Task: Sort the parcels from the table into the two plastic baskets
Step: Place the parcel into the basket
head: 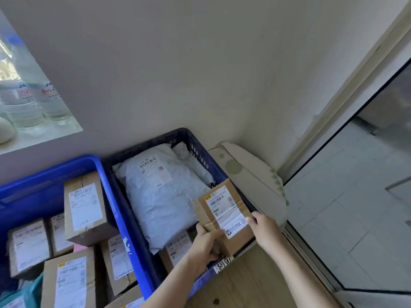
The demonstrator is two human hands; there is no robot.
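Brown cardboard is what you have in both hands: a small labelled box [224,215] held over the near right corner of the dark blue basket [195,143], in the lower middle of the frame. Your left hand [205,243] makes the firmer grip, fingers curled round the box's near left end, while your right hand [263,230] only pinches the near right edge with thumb and fingertips, a narrow hold. The box sits tilted and partly past the basket's rim, so if the right grip lets go first it could tip outward onto the wooden counter [244,283] rather than drop inside. Below it lies a grey poly mailer [160,196], soft and sloped, with another carton [178,245] at its near end; a box released there may slide or land label-down. The lighter blue basket [93,161] at lower left already holds several cartons, so check which basket suits this one.
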